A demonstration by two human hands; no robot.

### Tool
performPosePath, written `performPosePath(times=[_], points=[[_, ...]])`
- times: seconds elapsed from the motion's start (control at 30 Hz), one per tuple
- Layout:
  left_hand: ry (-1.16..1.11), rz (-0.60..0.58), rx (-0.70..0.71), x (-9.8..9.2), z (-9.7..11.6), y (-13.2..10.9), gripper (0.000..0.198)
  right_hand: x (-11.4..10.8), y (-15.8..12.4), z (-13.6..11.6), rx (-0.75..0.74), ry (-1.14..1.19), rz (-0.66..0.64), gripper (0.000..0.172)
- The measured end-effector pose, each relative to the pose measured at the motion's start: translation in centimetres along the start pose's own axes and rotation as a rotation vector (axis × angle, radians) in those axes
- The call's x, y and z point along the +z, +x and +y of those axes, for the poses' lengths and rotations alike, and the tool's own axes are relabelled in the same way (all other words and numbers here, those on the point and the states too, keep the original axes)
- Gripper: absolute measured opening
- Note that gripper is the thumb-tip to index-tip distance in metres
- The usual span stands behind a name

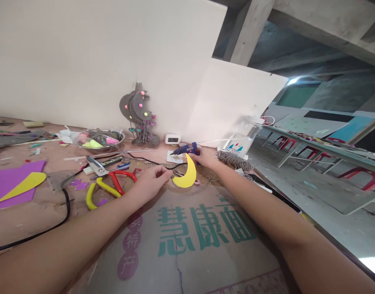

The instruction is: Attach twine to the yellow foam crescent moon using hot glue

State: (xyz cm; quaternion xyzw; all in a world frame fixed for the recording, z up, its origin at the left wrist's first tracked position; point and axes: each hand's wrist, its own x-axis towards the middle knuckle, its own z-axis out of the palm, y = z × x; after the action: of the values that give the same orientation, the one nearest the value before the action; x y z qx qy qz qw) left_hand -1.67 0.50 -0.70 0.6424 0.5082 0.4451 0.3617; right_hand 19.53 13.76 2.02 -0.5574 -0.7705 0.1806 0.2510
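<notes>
My left hand (153, 179) is closed in a pinch at the lower tip of a yellow crescent moon cutout (189, 175), its flat face toward me. My right hand (206, 157) is wrapped round the handle of a blue hot glue gun (185, 149), just behind the crescent. The gun's nozzle points left, over a small white card (174, 158). Scissors (97, 166) with red and yellow handles lie left of my left hand. Under my arms is a sheet of cardboard (206, 261) with green and purple print.
Along the wall stand a bowl of craft bits (121, 141), a grey moon ornament (138, 110), a small digital clock (172, 139) and a clear plastic container (244, 136). Purple sheets (12, 177) and a black cable (68, 204) lie left. Grey yarn (233, 159) sits right.
</notes>
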Motion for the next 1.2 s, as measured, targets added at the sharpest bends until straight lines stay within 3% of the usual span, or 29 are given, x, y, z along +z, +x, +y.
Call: performPosePath(times=[0.2,0.33,0.5,0.6,0.73,0.93,1.03,1.2], points=[[-0.096,0.024,-0.028,0.0,0.3,-0.1,0.034,-2.0,-5.2,-0.3,-0.129,-0.086,0.004,0.036],[-0.133,0.039,-0.043,-0.1,0.5,-0.1,0.034,-2.0,-10.3,-2.5,-0.433,-0.296,0.094,0.037],[-0.145,0.059,-0.028,-0.2,0.2,0.0,0.035,-0.5,-13.6,-5.2,-0.565,-0.374,-0.047,0.033],[-0.145,0.066,-0.014,-0.2,0.0,0.1,0.035,0.6,-14.1,-6.2,-0.580,-0.380,-0.079,0.021],[-0.095,0.059,0.014,-0.1,-0.2,0.1,0.033,1.5,-14.3,-8.1,-0.589,-0.406,-0.159,0.021],[-0.081,-0.009,0.013,-0.1,0.0,0.0,0.022,0.6,-12.4,-11.7,-0.581,-0.375,-0.084,0.023],[-0.038,-0.016,0.031,-0.1,0.3,-0.2,0.022,-0.7,-10.6,-11.4,-0.568,-0.255,0.010,0.023],[-0.007,-0.009,0.007,0.0,0.3,-0.2,0.028,-2.0,-8.5,-8.1,-0.445,-0.162,0.080,0.026]])
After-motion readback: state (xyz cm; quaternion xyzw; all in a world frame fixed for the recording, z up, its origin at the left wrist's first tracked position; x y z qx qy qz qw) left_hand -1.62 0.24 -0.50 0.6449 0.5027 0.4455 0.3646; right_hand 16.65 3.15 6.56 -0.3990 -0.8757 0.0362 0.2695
